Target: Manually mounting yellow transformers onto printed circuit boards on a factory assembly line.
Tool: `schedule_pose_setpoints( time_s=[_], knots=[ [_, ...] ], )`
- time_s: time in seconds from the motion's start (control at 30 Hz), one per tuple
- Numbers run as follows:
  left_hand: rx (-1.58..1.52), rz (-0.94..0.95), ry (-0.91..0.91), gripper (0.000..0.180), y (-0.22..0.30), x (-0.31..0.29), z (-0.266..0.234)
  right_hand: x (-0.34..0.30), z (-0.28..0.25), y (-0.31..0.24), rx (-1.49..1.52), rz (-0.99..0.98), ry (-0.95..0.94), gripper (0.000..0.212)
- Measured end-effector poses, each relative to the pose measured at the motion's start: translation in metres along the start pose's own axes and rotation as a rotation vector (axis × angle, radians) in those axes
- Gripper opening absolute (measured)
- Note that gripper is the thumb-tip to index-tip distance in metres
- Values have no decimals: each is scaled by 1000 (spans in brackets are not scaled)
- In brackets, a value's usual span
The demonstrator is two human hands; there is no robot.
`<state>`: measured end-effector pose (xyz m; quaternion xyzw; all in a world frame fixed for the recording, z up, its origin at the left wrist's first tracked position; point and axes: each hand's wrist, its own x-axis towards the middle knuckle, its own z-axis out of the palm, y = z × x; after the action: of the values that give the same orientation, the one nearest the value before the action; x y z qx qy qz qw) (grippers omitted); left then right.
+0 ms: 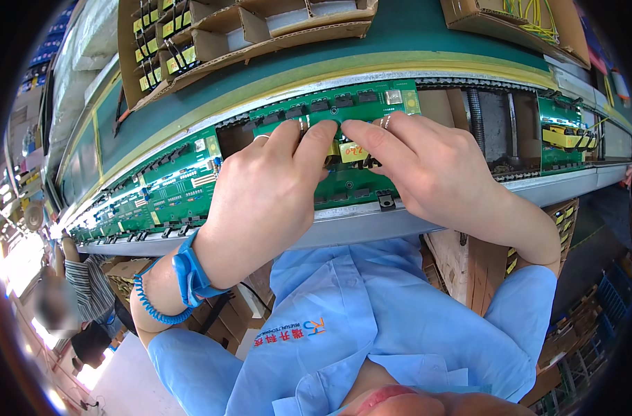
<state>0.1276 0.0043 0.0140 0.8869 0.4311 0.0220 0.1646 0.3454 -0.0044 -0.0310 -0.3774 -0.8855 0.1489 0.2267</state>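
Note:
A green circuit board lies in the rail line in front of me, black parts along its far edge. On its middle sits a yellow-taped transformer, partly covered by my fingers. My left hand comes at it from the left, fingers bent and closed, the index tip at its far side. From the right, my right hand closes on it too, index finger and thumb around its edge. Small pale bits show by the fingers of both hands; I cannot make them out. A blue coiled wrist strap is on my left wrist.
More green boards run along the rails to the left; another board with a yellow transformer stands at the right. Beyond the rails are a divided cardboard box of transformers and a box of yellow wires. A person is at far left.

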Motion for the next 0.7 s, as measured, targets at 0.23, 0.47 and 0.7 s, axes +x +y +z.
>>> schedule_pose_setpoints(
  time_s=[0.23,0.47,0.7],
  knots=[
    [99,106,106,48,-1,-10,9,1,-3,-7,-31,31,-41,50],
    [218,106,133,47,1,-16,14,4,2,-18,-80,68,-65,52],
    [114,-33,99,50,6,-19,12,1,19,-17,-294,-66,119,43]
  ],
)
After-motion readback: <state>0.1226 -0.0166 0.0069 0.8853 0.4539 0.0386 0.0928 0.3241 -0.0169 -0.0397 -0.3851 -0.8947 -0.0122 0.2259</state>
